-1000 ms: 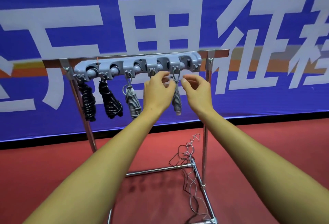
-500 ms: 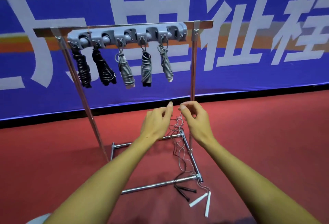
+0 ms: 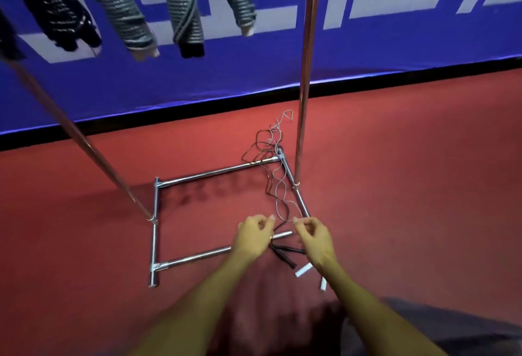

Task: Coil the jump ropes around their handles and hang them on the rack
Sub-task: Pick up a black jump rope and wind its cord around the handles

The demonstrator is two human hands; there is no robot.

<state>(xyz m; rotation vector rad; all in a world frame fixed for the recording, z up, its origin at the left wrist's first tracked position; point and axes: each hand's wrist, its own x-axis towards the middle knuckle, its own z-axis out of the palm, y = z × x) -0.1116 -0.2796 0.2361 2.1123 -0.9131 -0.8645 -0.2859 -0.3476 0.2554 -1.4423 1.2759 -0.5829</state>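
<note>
The blue banner (image 3: 367, 53) behind carries big white characters, cut off too high for me to read. In front stands the rack (image 3: 306, 73), four coiled ropes (image 3: 183, 8) hanging above. On the red floor (image 3: 409, 172), loose ropes (image 3: 275, 183) tangle over the base bar. My left hand (image 3: 254, 235) and right hand (image 3: 313, 235) hover above the black handles (image 3: 285, 254), fingers curled; whether they pinch cord, I cannot tell. Best to free one rope, then wind tightly.
</note>
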